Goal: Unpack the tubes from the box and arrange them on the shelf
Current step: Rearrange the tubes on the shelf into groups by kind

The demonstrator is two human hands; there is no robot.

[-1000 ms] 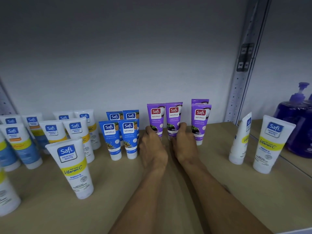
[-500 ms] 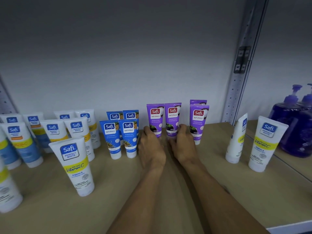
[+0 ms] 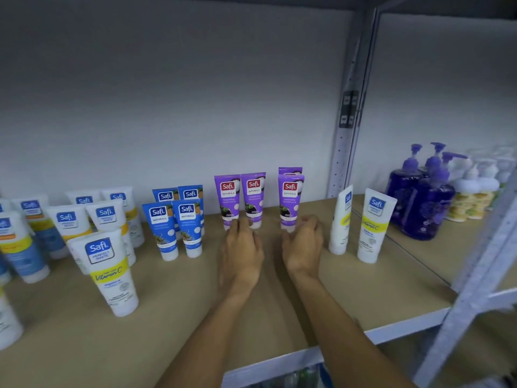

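Both hands are at the purple Safi Naturals tubes (image 3: 253, 198), which stand cap-down toward the back of the wooden shelf (image 3: 377, 289). On my remote feed the left hand (image 3: 242, 256) lies palm down with fingers stretched forward, their tips touching the caps of the two left purple tubes, which stand side by side. The right hand (image 3: 303, 245) sits just beside the cap of the front tube in the right-hand pair, where one tube stands behind the other. Its fingers are curled, and I cannot tell whether they pinch that cap or only rest by it. A strip of bare board lies between the two purple groups.

Left of the hands, four blue Safi Naturals tubes (image 3: 159, 228) stand in two rows. Beyond them are white Perfect White tubes (image 3: 65, 222), with one Vitamin C tube (image 3: 107, 270) standing forward and leaning. To the right, two more white Vitamin C tubes (image 3: 375, 225) stand near a metal upright (image 3: 347, 121). Past the upright, on the adjoining shelf, are purple pump bottles (image 3: 419, 197) and pale bottles with yellow labels (image 3: 472, 197).
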